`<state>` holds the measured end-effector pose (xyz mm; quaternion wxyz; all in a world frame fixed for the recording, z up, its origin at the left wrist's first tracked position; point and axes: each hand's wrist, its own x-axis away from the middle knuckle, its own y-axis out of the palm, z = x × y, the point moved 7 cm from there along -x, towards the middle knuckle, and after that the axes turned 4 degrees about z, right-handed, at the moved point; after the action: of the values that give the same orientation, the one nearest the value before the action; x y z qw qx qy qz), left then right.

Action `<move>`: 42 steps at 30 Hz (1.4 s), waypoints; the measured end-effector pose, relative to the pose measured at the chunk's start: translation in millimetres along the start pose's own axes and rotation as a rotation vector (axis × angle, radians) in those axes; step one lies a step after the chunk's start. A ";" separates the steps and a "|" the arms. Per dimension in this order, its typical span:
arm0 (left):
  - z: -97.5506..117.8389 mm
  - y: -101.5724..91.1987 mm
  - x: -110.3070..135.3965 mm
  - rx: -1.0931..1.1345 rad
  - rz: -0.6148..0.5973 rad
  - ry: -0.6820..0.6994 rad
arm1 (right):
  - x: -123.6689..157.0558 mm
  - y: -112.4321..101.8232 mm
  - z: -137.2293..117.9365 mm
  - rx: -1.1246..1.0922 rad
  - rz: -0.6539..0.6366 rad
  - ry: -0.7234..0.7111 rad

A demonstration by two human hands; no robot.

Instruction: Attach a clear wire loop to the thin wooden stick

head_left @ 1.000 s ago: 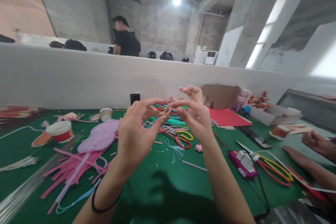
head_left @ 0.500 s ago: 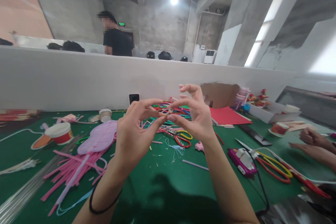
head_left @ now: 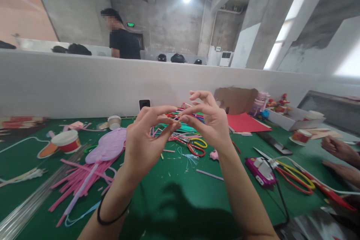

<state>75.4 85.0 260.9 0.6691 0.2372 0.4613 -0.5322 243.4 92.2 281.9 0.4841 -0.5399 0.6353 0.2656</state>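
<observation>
My left hand and my right hand are raised above the green table, fingertips meeting in a pinch near the middle of the view. Both pinch something tiny between thumb and forefinger; it is too small to name. The other fingers of my right hand curl upward. A black band circles my left wrist. Behind the hands lies a heap of coloured strips and red-and-yellow scissors.
Pink strips and a pink flat shape lie at left, near a red cup. A purple glue gun with cord sits at right. Another person's hands rest at the far right. A white wall backs the table.
My hands stay pinched together with only small finger shifts. The person behind the wall has walked left. The other person's hands at right have shifted slightly.
</observation>
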 end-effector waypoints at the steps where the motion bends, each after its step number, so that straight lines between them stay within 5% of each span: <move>1: -0.8 -0.3 -0.2 0.002 -0.002 -0.002 | -0.9 -1.4 -0.3 0.037 0.004 0.000; 6: -2.4 -1.0 -1.9 0.048 -0.015 -0.049 | -4.6 -9.5 1.9 0.125 0.007 0.024; 14: 6.3 -0.5 -3.9 0.132 -0.060 -0.084 | 4.4 3.4 -8.2 -0.160 -0.107 0.107; 25: 2.6 -12.8 -10.3 0.129 0.014 -0.100 | 8.2 20.5 -10.2 -0.146 0.071 0.138; 42: 15.4 -26.4 -1.9 0.168 0.195 -0.177 | 16.7 29.0 -23.8 -0.257 0.082 0.197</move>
<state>56.4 65.1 274.3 0.7333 0.2882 0.3290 -0.5205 209.1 72.6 270.7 0.3352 -0.5944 0.6621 0.3097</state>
